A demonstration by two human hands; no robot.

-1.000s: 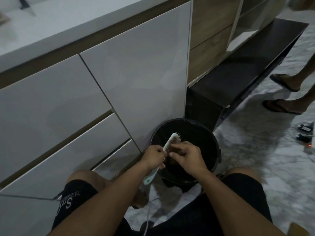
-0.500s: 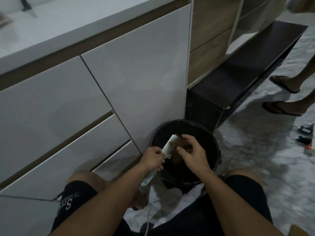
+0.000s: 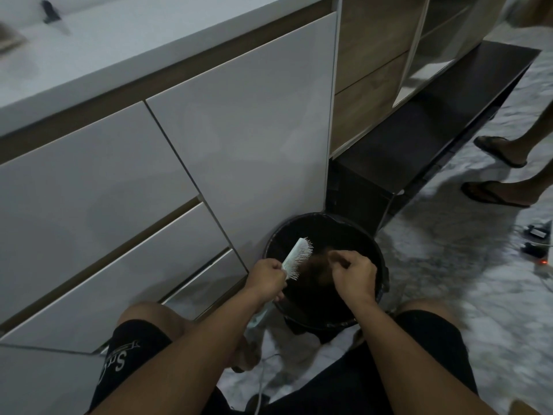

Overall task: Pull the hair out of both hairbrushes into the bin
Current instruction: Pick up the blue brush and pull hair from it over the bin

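The pale hairbrush (image 3: pixel 297 259) sits just below the middle of the frame, held over the open mouth of the black bin (image 3: pixel 381 265), its bristles turned toward the right and its head tilted up toward the cabinet fronts (image 3: pixel 239 130). A brownish tuft of hair (image 3: pixel 314 269) hangs between the bristles and the right hand, directly above the dark inside of the bin. Half a second ago the right fingers were spread against the bristles; now they are drawn together into a pinch and have moved off to the right, so the tuft looks to be coming free of the brush. My reading is that this brush is partly cleared, and the hair has yet to be dropped. No second brush is in view.

The left hand (image 3: pixel 267 278) is closed in a fist round the handle, forearm coming up from the lower left, wrist level. The right hand (image 3: pixel 354 275) is closed on the hair, knuckles up, forearm rising from the lower right. The person squats, knees either side of the bin, on a marbled floor (image 3: pixel 478 265). Another person's sandalled feet (image 3: pixel 496 175) stand at the right edge.
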